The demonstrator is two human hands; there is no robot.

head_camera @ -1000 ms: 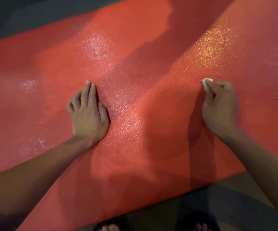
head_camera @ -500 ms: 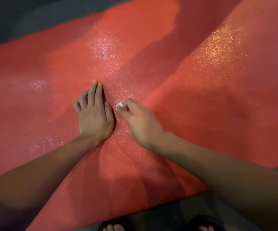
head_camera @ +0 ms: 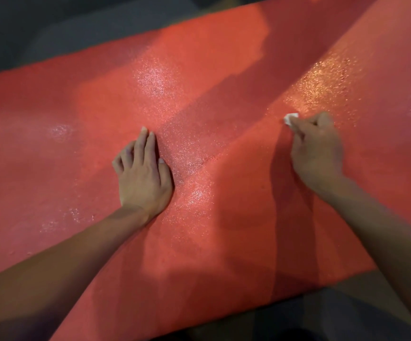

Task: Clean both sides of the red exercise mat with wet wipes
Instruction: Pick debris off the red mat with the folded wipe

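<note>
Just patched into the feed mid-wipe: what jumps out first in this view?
The red exercise mat fills nearly the whole view, with glistening wet patches near its middle and upper right. The left hand presses flat on the mat at centre. At right, the right hand pinches a small white wet wipe against the surface beside the shiniest patch.

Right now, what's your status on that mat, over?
Left hand flat on the red textured exercise mat. Right hand pinching a small white wet wipe against it. Nothing in the way.
</note>
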